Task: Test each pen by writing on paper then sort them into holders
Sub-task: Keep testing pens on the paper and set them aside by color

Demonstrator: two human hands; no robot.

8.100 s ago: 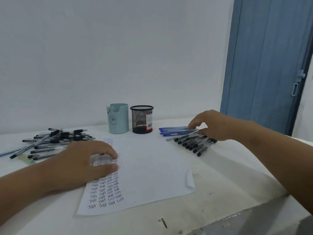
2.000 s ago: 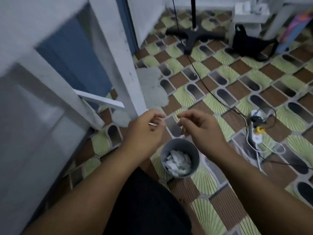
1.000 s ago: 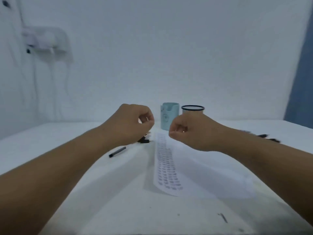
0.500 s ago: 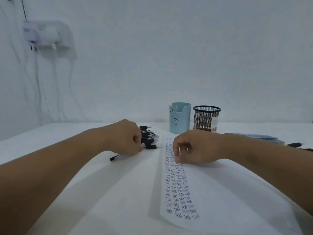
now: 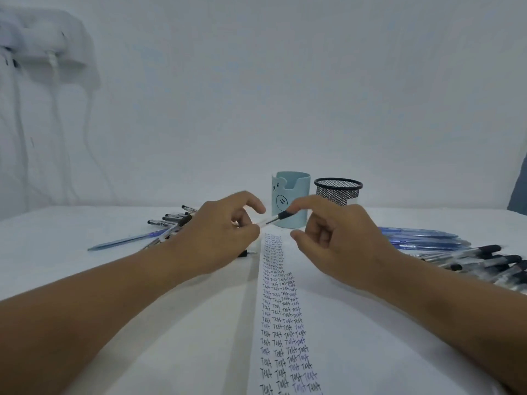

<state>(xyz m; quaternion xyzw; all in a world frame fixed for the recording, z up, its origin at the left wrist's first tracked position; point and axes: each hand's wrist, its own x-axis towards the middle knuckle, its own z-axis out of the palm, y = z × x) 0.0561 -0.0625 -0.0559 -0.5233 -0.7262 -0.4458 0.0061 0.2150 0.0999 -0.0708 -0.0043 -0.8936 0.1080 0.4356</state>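
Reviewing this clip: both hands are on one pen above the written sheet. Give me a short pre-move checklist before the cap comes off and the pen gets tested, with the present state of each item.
1. Clear-barrelled pen with black cap held: ok, left hand grips the barrel.
2. Cap grasped: ok, right hand pinches the black cap end.
3. Cap off: not ok, it sits on the pen.
4. White paper sheet with rows of "Test" has blank room: ok, its right side is unwritten.
5. Pale blue bear-face holder and black wire-mesh holder upright and reachable: ok, side by side beyond the sheet.
6. Pen's ink works: cannot tell.
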